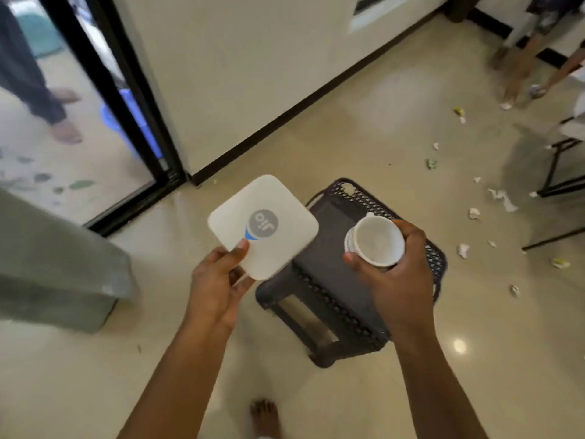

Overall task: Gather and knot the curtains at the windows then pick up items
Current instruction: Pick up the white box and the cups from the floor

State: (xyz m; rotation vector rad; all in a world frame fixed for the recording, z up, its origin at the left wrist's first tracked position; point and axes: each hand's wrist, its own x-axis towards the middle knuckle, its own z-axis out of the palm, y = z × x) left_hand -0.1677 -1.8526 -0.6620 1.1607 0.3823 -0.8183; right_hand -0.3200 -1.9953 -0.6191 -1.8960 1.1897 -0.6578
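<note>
Two items in hand, both lifted clear above a dark stool [342,248]: we list a white square box [262,223] with a round grey logo, and a white cup [376,240], mouth toward the camera, seemingly empty. Left hand [218,286]: closed on the near corner of the box, thumb [240,248] pressed on the top face just short of the logo, the other fingers underneath and mostly hidden; the rest of the box sticks out forward, unsupported. Right hand [399,274]: wrapped about the cup, thumb on its near-left side, fingers [408,236] curling round the far-right side; the handle is not clearly seen. Curtains: none that we can identify. We judge the picking-up stage to be under way, with many paper scraps [473,213] left on the floor [348,137] to the right, well apart from both hands. To do this step well, we would slide the left grip further under the box, since a corner pinch lets it tip; we would keep the cup level; and we would set both down somewhere steady before stooping for the scraps, as neither hand is free.
</note>
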